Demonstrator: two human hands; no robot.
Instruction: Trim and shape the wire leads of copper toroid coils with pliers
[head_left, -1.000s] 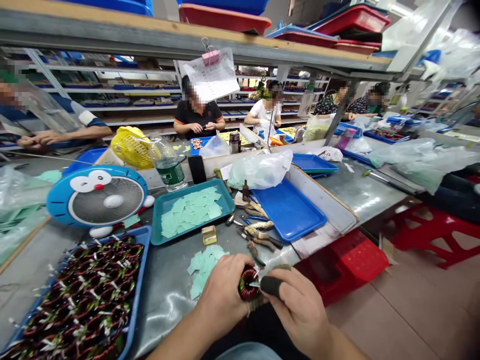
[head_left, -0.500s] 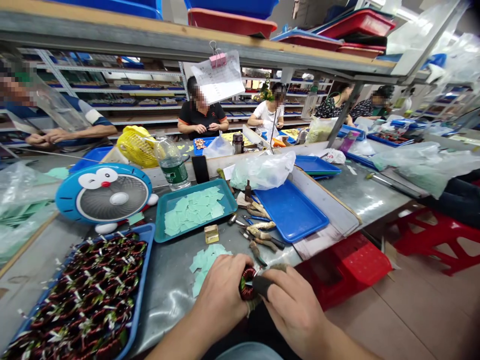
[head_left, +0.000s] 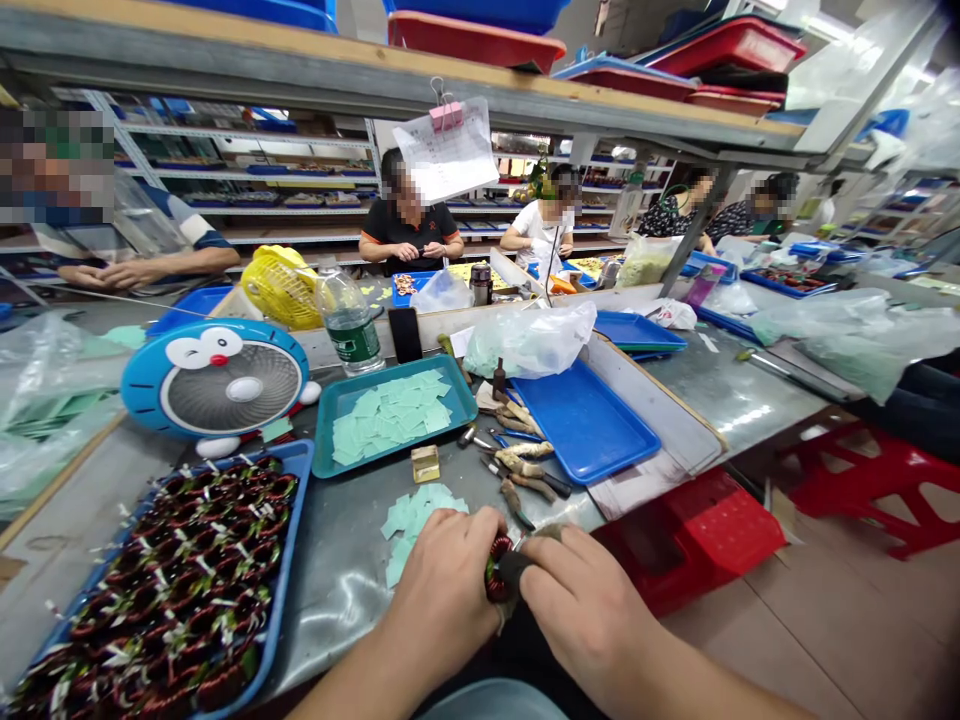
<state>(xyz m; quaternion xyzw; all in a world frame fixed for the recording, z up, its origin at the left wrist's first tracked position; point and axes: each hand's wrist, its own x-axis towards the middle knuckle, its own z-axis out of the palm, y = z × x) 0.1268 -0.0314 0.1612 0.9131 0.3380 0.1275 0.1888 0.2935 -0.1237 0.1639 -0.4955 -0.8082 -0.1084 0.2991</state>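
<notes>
The wound ring coil (head_left: 495,568) sits between the two hands. The left hand (head_left: 448,578) is curled closed around its left side; the right hand (head_left: 583,585) is drawn in with bent fingers at its right side, a dark finger cover (head_left: 514,570) against or just beside the ring. What the right fingertips pinch, if anything, is hidden.

The coil looks small, stiff and dense for its size, its glossy wire probably a little slippery and easily scratched. The outer rim seems the best hold, away from any loose wire ends.

The near edge of the counter (head_left: 324,592) passes close to the hands, partly hidden by them. Pliers (head_left: 531,488) lie just beyond, limiting forward movement; green paper pieces (head_left: 421,515) lie beyond the left hand. Leftward, a shiny strip of metal gives room before the raised rim of the coil tray (head_left: 304,490). Rightward, past the edge, a red stool (head_left: 697,540) stands lower down.
</notes>
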